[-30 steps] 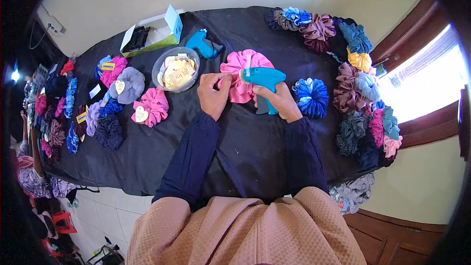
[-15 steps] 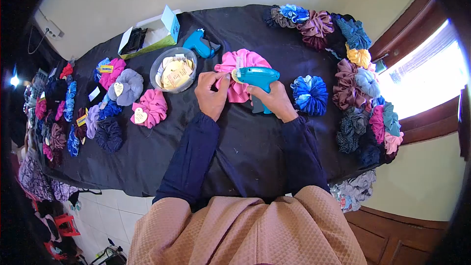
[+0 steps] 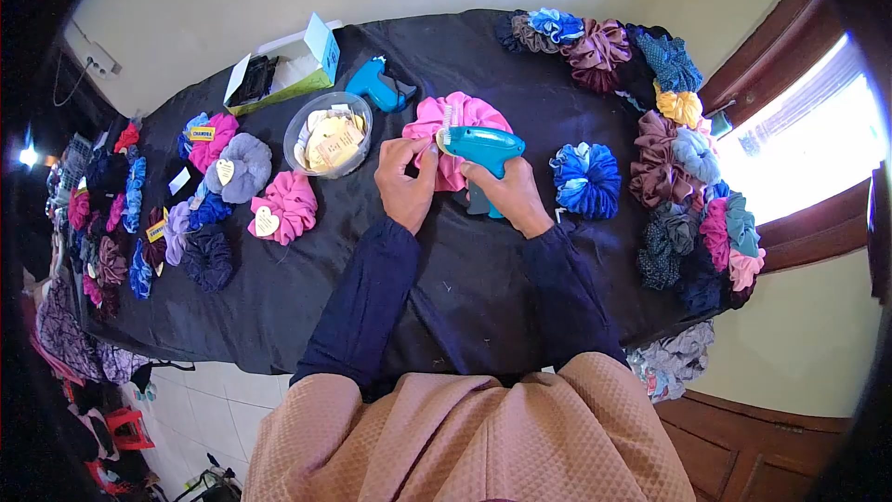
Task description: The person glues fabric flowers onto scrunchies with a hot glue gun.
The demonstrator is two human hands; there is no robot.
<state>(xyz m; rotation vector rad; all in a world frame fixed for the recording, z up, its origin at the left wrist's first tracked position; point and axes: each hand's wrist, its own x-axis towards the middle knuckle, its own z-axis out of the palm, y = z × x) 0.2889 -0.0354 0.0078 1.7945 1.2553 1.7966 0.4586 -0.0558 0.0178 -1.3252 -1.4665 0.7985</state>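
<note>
A black-covered table (image 3: pixel 465 279) fills the view. My right hand (image 3: pixel 506 195) grips a teal tagging gun (image 3: pixel 483 147), its tip pressed against a large pink scrunchie (image 3: pixel 457 130). My left hand (image 3: pixel 405 184) pinches the pink scrunchie's near left edge, right beside the gun's tip. Both of my sleeves are dark navy.
A clear tub of paper tags (image 3: pixel 329 138) and a second teal gun (image 3: pixel 379 85) lie behind my hands, with an open box (image 3: pixel 283 60) further left. A blue scrunchie (image 3: pixel 585 178) lies to the right. Tagged scrunchies (image 3: pixel 283 204) lie left; several untagged ones (image 3: pixel 683 167) line the right edge.
Both hands, the gun and the pink scrunchie have shifted slightly left and closer together; the gun's tip now sits nearer my left fingers.
</note>
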